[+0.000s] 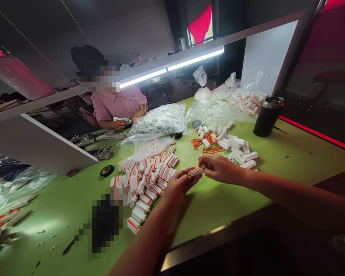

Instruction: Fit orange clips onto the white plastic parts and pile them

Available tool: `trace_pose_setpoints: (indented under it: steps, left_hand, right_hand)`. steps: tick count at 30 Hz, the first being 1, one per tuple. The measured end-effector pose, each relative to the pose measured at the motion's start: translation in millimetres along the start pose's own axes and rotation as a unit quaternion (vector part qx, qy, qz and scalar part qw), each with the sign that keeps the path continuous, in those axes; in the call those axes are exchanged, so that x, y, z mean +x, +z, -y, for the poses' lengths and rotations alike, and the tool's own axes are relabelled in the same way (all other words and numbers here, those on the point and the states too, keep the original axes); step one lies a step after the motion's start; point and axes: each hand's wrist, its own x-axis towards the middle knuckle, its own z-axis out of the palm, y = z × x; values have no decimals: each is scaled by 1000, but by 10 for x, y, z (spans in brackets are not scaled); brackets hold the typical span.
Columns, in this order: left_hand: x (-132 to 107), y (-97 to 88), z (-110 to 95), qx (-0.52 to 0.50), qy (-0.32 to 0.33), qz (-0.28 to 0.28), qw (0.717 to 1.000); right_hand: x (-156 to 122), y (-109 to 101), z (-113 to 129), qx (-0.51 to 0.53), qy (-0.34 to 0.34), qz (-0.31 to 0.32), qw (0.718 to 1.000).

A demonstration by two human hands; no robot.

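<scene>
Between my hands is a white connector housing point(196, 172) with an orange strip and rows of small holes on its face. My left hand point(178, 183) holds its left end, thumb on top and fingers beneath. My right hand point(220, 168) is closed in a pinch at the other end; its fingertips partly hide that end. A heap of white housings with orange strips point(148, 174) lies to the left of my hands. Past my right hand are plain white housings point(237, 147) and loose orange frames point(212, 150).
A black tumbler point(268, 117) stands at the right. Behind lie a clear bag of white connectors point(161, 119) and further bags point(247, 99). Black tape point(107, 170) sits at the left, near a white divider point(57, 142). Across the table sits a person in a pink shirt point(116, 103).
</scene>
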Motion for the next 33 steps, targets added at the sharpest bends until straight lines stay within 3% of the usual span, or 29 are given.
trace_pose_setpoints:
  steps: [6, 10, 15, 19, 21, 23, 26, 28, 30, 33]
  left_hand:
    - [-5, 48, 24, -5, 5, 3, 1000]
    - [-34, 79, 4, 58, 24, 7, 998]
    - [-88, 109, -102, 231, 135, 1, 964]
    - [-95, 58, -255, 283, 267, -89, 917]
    - [-95, 0, -340, 278, 339, -144, 887]
    - [-107, -60, -411, 291, 425, -193, 835]
    - [-154, -106, -458, 350, 582, -219, 700]
    - [-190, -95, -449, 391, 650, -186, 625]
    - [-216, -70, -438, 421, 674, -141, 591]
    - [-229, -101, -498, 422, 675, -143, 589]
  right_hand:
    - [-48, -58, 21, -105, -61, 37, 992]
    - [-58, -23, -5, -137, -78, 41, 987]
    - [-47, 17, -32, -86, -100, 24, 991]
    - [41, 41, -2, -3, -34, 4, 999]
    - [167, 55, 57, 34, -3, 21, 999]
    - [374, 72, 160, 33, 0, 28, 999]
    - [832, 143, 400, -69, -47, 4, 996]
    - [1189, 249, 603, -137, -124, 45, 982]
    - [1534, 401, 817, -216, -174, 103, 955]
    - [1946, 622, 1083, -341, -201, 137, 908]
